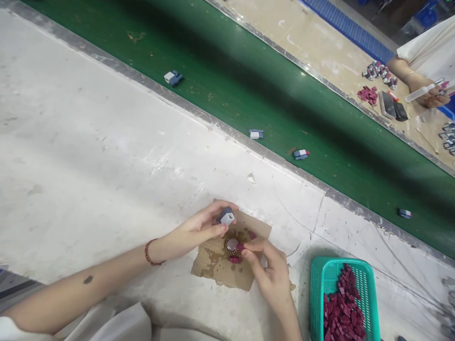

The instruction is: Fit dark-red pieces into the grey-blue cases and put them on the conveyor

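Note:
My left hand (211, 222) grips a small blue-grey and white plastic part (226, 216) between thumb and fingers, above a stained piece of cardboard (245, 279). Between the thumb and forefinger of my right hand (268, 267) is a small dark red plastic piece (241, 247). That piece is at the edge of a small round dish (232, 245) of liquid with a beaded rim; whether it touches the liquid I cannot tell. Another dark red piece (234, 259) lies on the cardboard just below the dish, and one more (252, 235) lies above right of it.
A green basket (316, 289) of dark red pieces stands at right. Beyond the white table runs a green conveyor belt (213, 90) carrying several blue-grey and white parts (173, 78). Across it, a co-worker's hand (428, 94) holds a white tube near piles of parts (379, 73).

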The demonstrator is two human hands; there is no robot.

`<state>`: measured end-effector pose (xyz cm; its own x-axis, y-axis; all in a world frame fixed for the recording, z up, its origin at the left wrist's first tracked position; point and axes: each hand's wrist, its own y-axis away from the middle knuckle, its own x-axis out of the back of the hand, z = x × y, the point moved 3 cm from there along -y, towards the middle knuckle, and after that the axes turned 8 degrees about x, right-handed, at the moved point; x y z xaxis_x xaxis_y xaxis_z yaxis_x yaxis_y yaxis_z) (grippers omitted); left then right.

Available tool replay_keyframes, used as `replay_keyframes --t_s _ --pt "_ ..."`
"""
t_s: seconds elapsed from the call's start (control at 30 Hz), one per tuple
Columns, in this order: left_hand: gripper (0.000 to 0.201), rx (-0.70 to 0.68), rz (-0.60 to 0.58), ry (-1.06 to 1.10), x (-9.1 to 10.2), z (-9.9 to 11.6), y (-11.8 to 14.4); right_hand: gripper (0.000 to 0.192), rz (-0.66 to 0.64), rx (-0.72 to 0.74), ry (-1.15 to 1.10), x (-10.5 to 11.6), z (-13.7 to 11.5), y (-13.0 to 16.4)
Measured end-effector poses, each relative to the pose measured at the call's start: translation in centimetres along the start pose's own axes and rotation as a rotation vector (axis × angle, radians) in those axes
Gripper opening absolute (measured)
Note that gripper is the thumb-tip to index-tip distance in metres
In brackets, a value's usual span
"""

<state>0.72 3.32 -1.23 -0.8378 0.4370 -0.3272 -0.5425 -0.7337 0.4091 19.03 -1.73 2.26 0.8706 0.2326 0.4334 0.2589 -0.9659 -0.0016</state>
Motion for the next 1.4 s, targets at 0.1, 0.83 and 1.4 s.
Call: replay_keyframes --t_s 0.1,0.83,1.4 --pt "0.040 -0.008 0.014 -0.157 -0.1 0.1 0.3 0.013 0.190 -0.087 -0.223 0.8 0.5 0.3" --pt "0.029 -0.260 -0.160 -0.540 -1.9 0.5 1.7 0.004 0.225 -0.063 -0.448 -1.0 0.3 0.0" --pt "0.031 -0.337 -0.216 -0.798 -3.1 2.0 0.9 0.011 0.274 -0.019 -0.231 -0.6 -1.1 -0.2"
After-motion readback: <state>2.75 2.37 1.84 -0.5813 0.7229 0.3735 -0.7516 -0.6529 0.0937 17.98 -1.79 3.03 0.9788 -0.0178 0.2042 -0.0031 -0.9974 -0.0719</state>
